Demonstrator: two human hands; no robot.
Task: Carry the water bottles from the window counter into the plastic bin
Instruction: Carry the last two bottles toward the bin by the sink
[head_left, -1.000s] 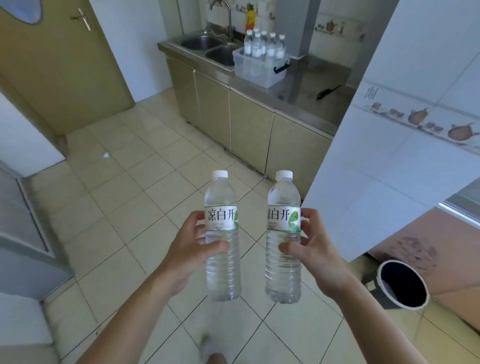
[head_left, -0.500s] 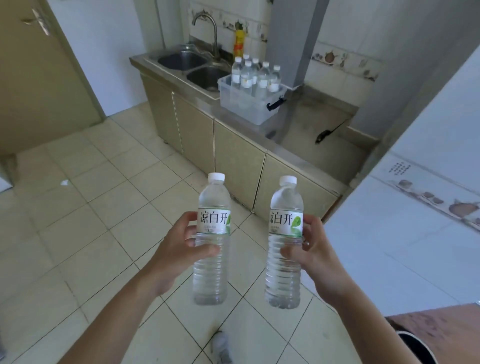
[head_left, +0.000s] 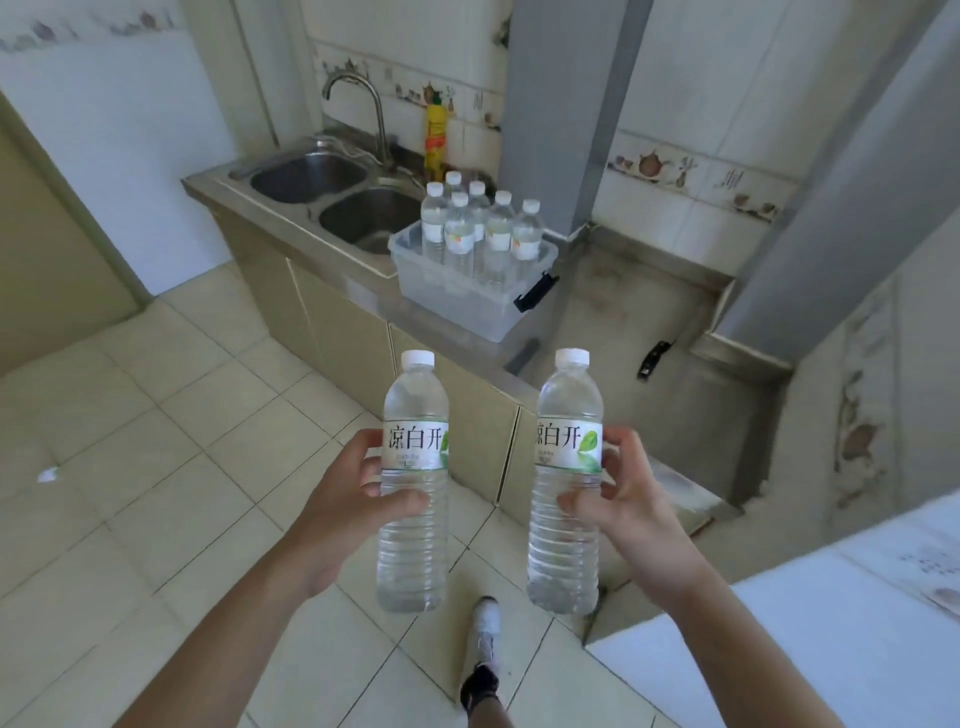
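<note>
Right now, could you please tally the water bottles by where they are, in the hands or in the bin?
Clear plastic water bottles with white caps, one held in the left hand at and one in the right hand at: 2
Clear water bottles standing in the translucent plastic bin, around: 6
Total: 8

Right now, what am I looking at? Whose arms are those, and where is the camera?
The camera sits on a person's head, looking forward and down, so those arms are that person's own. The left hand grips one water bottle and the right hand grips another bottle, both upright. Ahead, on a steel counter beside a double sink, stands a clear plastic bin that already has several bottles standing in it. One shoe shows on the tiled floor below.
</note>
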